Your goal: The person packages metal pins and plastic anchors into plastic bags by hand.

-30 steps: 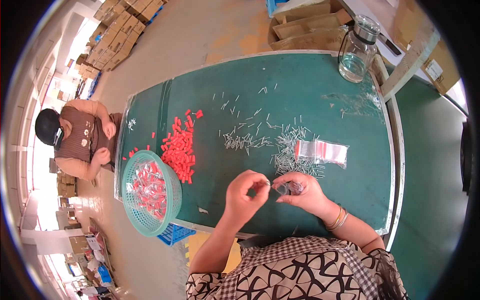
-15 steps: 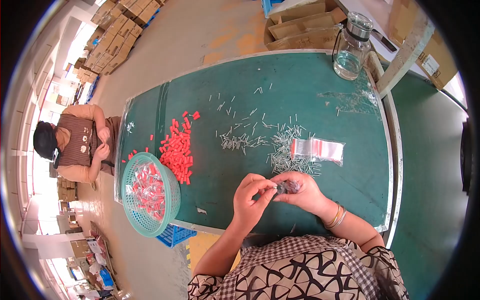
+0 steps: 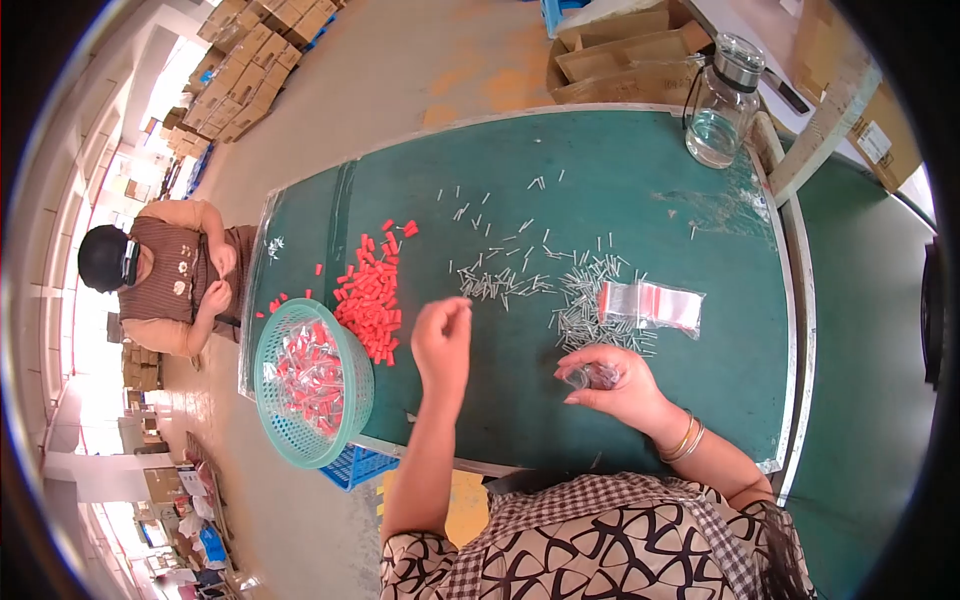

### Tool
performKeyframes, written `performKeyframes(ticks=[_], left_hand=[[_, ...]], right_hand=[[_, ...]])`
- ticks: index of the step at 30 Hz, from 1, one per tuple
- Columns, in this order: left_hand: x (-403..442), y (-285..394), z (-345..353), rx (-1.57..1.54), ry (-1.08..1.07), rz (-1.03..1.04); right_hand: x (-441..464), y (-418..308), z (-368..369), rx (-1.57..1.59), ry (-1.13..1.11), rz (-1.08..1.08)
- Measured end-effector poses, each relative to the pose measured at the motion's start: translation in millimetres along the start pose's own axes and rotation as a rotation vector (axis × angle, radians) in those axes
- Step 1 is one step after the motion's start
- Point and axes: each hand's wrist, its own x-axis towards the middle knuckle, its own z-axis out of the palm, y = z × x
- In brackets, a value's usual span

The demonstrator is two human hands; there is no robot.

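Observation:
My right hand (image 3: 625, 388) is closed around a small clear plastic bag (image 3: 592, 376), just in front of the heap of thin silver screws (image 3: 590, 315). My left hand (image 3: 442, 345) is raised over the table, apart from the bag. Its fingers are curled and pressed together; anything inside them is hidden. To its left lies a pile of small red plastic plugs (image 3: 368, 305), which it does not touch. A stack of flat clear zip bags with red strips (image 3: 655, 305) rests on the right edge of the screw heap.
A mint-green basket (image 3: 362, 390) with filled bags stands at the table's left front corner. A glass water bottle (image 3: 718, 120) is at the far right corner of the green table (image 3: 520, 400). Across the left end, a co-worker (image 3: 165, 275) holds both hands together. Cartons (image 3: 620, 60) sit behind the table.
My left hand has left the bag and moved left and farther over the table. The right hand keeps hold of the bag. The view has shifted slightly.

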Motion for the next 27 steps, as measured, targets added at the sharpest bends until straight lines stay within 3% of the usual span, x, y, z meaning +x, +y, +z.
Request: performKeyframes(ticks=[3, 7, 10, 11, 13, 15, 16, 18, 24, 27], left_hand=[[44, -43, 5, 0.193, 0.020, 0.006], [75, -50, 19, 0.505, -0.022, 0.088], [93, -61, 28, 0.740, -0.135, 0.135], [96, -63, 29, 0.746, -0.124, 0.173], [96, -57, 27, 0.754, -0.160, 0.154], [89, -46, 19, 0.704, -0.161, 0.158], [80, -29, 15, 0.499, -0.200, 0.037], [51, 15, 6, 0.086, -0.275, -0.212], [-19, 92, -12, 0.091, -0.496, 0.677], [-29, 86, -4, 0.093, -0.538, 0.713]], right_hand=[[0, 9, 2, 0.017, 0.015, -0.021], [1, 7, 2, 0.104, 0.030, -0.021], [2, 11, -6, -0.015, -0.017, -0.115], [1, 10, -8, 0.122, -0.032, -0.040], [0, 6, -11, 0.398, -0.065, 0.105], [2, 7, -16, 0.643, -0.134, 0.067], [3, 9, -18, 0.768, -0.162, 0.042], [4, 11, -18, 0.721, -0.129, 0.059], [4, 8, -8, 0.344, -0.046, 0.213], [2, 5, -3, 0.205, 0.009, 0.244]])
